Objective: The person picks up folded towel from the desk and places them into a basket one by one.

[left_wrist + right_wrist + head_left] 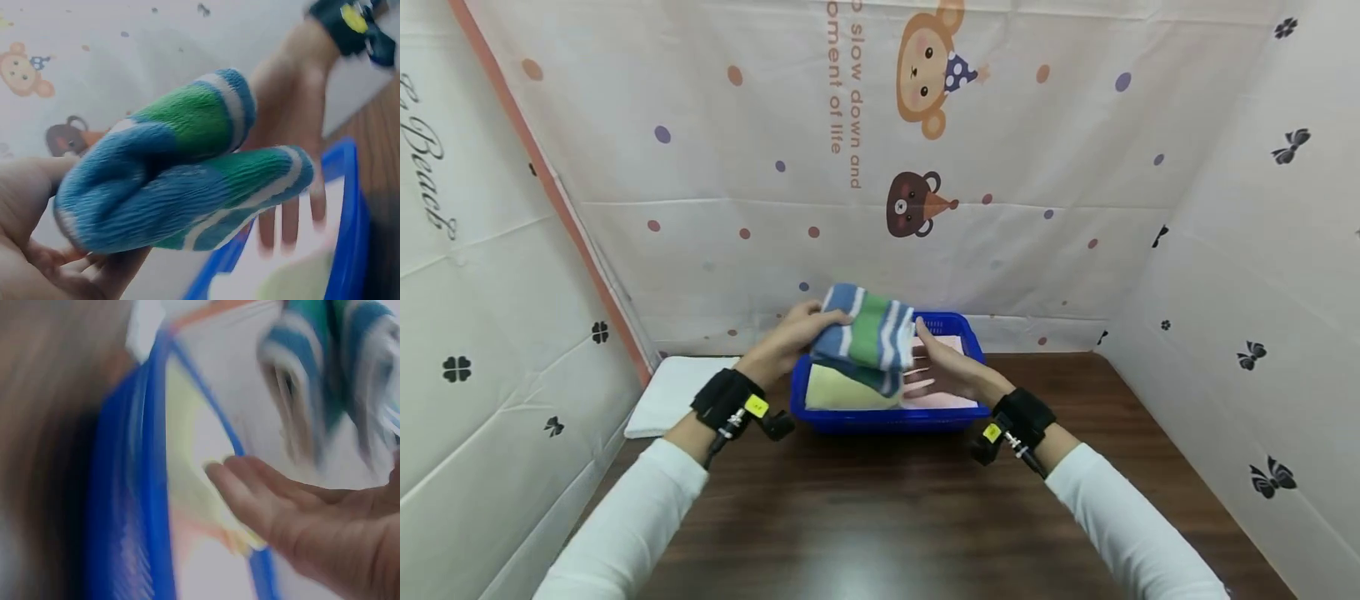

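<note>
Stretching over the dark table (880, 517) are 2 white sleeves. Past them, the left hand (786, 340) is gripping a folded striped towel (868, 333), fingers curled round its left end, lifting it above the blue basket (887, 419). The right hand (943, 367) is lying flat beside it, fingers straight and apart. Inside the basket, a yellow cloth (842, 390) and a pink cloth (951, 400) are sitting side by side.

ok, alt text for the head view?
A left hand grips a folded blue, green and white striped towel above a blue basket of folded cloths, the open right hand beside it, on a dark wooden table.
</note>
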Demonstrator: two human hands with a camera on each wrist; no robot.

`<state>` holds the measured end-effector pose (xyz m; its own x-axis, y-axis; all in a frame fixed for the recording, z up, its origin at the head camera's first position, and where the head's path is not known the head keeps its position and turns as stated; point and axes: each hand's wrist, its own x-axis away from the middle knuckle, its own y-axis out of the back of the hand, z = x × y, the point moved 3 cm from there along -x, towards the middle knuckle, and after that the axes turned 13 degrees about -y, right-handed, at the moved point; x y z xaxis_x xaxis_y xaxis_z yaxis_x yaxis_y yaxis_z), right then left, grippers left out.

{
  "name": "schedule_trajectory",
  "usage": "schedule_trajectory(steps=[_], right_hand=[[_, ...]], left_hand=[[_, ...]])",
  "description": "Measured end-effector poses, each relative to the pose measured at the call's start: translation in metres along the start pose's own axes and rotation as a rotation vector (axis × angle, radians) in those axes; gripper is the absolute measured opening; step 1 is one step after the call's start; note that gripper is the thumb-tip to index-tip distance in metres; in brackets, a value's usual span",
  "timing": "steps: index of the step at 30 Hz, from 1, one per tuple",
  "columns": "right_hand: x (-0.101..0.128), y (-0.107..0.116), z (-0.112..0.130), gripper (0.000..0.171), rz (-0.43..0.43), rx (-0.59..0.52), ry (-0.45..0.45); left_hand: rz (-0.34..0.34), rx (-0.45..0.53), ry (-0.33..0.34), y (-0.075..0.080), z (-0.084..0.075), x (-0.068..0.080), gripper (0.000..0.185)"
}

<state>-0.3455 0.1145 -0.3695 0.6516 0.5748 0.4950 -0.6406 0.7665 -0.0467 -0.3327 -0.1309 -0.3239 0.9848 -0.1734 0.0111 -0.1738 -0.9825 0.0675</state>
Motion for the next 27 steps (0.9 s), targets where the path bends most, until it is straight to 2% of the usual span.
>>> schedule_trajectory(steps=[2, 4, 6, 8, 12, 15, 18, 20, 22, 25, 27], right_hand=[[-0.005, -0.004, -0.002, 0.098, 0.128, -0.175, -0.035], [-0.007, -0.001, -0.005, 0.102, 0.176, -0.3, -0.057], [-0.006, 0.009, -0.009, 0.103, 0.122, -0.358, -0.062], [-0.004, 0.023, -0.011, 0.094, 0.003, -0.341, -0.064], [0.003, 0.049, -0.011, 0.074, -0.278, -0.153, -0.054], [0.007, 0.064, -0.009, 0.071, -0.441, -0.03, -0.041], [0.01, 0.073, -0.008, 0.06, -0.559, 0.091, -0.042], [0.01, 0.077, -0.009, 0.052, -0.608, 0.181, -0.049], [0.006, 0.079, -0.013, 0.048, -0.619, 0.257, -0.068], [-0.001, 0.081, -0.019, 0.052, -0.586, 0.371, -0.123], [-0.005, 0.082, -0.023, 0.058, -0.554, 0.441, -0.17]], left_hand=[[0.045, 0.055, 0.026, -0.015, 0.005, -0.009, 0.055], [0.067, 0.054, 0.049, -0.026, 0.012, -0.017, 0.047], [0.066, 0.015, 0.07, -0.034, 0.019, -0.024, 0.036], [0.075, -0.059, 0.081, -0.039, 0.027, -0.029, 0.032], [0.114, -0.166, 0.092, -0.05, 0.037, -0.04, 0.033], [0.129, -0.153, 0.097, -0.062, 0.045, -0.054, 0.036], [0.129, -0.136, 0.106, -0.074, 0.054, -0.068, 0.033], [0.126, -0.135, 0.13, -0.08, 0.061, -0.076, 0.031], [0.126, -0.157, 0.152, -0.084, 0.068, -0.08, 0.026], [0.117, -0.176, 0.165, -0.087, 0.075, -0.083, 0.016], [0.107, -0.208, 0.137, -0.088, 0.078, -0.084, 0.013]])
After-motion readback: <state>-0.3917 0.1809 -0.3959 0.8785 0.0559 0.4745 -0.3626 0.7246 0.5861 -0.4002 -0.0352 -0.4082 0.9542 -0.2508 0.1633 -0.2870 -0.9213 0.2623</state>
